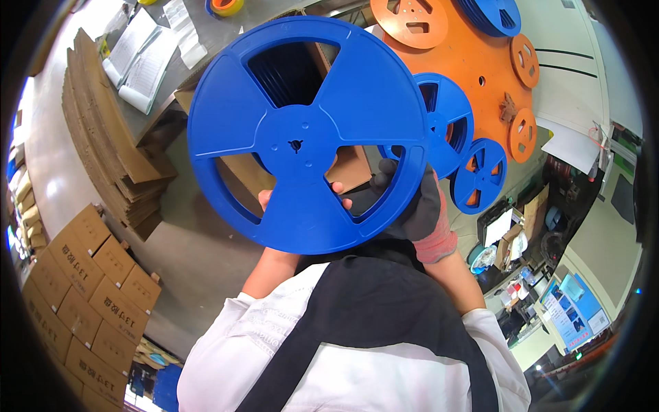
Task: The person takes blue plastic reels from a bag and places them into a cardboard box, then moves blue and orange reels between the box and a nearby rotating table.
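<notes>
A large blue reel (307, 134) with three cut-out windows is held up close to the head camera, flat side facing it, filling the middle of the view. The bare left hand (274, 199) sits behind the reel's lower part: only two fingertips (338, 188) show through the lower right window and a knuckle at the lower left one, so the fingers appear curled against the back of the hub, though how tightly they close cannot be told. The right hand (412, 206), in a dark grey glove with a pink cuff, grips the reel's lower right rim; its fingers (386, 168) are bent around the edge, one gloved tip showing through the same window, the palm behind the flange.

Beyond the reel lies an orange round board (480, 69) carrying small orange discs (525, 60). Two smaller blue reels (446, 120) rest against it, one lower and to the right (479, 175), and part of another blue reel (495, 14) shows at the top edge. To the left, flattened brown cardboard sheets (103, 137) lean in a stack, with white papers (141, 58) on a grey table (226, 31) above them. Closed cardboard boxes (82, 295) stand in rows on the floor at lower left. The person's white and black garment (357, 343) fills the lower part of the frame.
</notes>
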{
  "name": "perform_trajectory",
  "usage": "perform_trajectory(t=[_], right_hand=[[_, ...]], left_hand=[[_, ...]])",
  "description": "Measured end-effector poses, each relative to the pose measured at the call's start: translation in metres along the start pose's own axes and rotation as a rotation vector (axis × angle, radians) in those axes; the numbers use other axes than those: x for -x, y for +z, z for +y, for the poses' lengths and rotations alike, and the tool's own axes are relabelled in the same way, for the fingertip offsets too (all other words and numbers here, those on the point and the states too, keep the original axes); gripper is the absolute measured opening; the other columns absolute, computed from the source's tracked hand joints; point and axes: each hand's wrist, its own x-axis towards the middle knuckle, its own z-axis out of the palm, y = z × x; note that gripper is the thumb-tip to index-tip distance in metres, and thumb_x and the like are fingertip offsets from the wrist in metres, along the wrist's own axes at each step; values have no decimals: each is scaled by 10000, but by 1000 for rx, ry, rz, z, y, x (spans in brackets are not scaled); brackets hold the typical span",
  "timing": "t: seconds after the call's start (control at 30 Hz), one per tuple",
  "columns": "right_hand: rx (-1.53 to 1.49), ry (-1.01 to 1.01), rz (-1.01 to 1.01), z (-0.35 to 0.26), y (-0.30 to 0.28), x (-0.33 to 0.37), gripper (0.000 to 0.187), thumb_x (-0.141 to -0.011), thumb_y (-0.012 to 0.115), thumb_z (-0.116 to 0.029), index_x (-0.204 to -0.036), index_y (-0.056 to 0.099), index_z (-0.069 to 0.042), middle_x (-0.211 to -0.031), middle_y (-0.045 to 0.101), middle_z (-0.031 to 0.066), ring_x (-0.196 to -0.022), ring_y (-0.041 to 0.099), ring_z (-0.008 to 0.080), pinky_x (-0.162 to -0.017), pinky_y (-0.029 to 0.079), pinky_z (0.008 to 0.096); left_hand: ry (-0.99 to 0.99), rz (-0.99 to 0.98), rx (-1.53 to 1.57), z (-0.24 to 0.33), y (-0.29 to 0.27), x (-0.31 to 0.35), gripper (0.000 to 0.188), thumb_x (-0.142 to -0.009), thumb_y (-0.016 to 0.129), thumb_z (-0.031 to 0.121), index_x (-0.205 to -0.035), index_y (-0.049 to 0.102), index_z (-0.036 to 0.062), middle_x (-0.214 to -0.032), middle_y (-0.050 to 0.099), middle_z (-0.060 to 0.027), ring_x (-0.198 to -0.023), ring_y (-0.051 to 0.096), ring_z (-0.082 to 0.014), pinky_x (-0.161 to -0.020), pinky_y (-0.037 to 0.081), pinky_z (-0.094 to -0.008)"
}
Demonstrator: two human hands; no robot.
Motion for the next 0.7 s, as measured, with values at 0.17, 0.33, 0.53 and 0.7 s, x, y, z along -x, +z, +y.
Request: perform_trajectory(t=[0.17, 0.33, 0.53, 0.7], right_hand=[[-12, -38, 63, -6, 14, -4, 550, -994, 495, -422, -1406, 413, -68, -1253, 578, 131, -1121, 589, 246, -962, 497, 422], [687, -537, 142, -36, 23, -38, 522, -918, 658, -206, -1366, 440, -48, -1238, 579, 109, -1137, 567, 234, -1004, 450, 361], [1094, -587, 241, -48, 28, -48, 383, -867, 687, -55, -1212, 522, -23, -1065, 636, 80, -927, 593, 159, -858, 480, 268], [1175, -587, 310, -61, 9, -47, 219, -939, 616, -136, -1125, 599, -21, -948, 663, 73, -799, 584, 115, -743, 478, 244]], left_hand=[[13, 29, -193, 2, 6, -2, 960, -772, 644, 610, -1496, 283, 93, -1432, 398, -137, -1083, 562, -360, -885, 528, -542], [-91, 48, 6, -1, -1, 5, 849, -758, 614, 509, -1461, 385, 93, -1302, 509, -261, -1181, 523, -484, -975, 475, -562], [-128, 125, -58, -7, -9, 20, 833, -770, 623, 540, -1437, 411, 87, -1286, 534, -238, -1172, 543, -455, -986, 471, -547], [-128, 92, -3, -15, -9, 19, 863, -770, 627, 610, -1424, 422, 86, -1282, 542, -231, -1167, 547, -450, -976, 479, -541]])
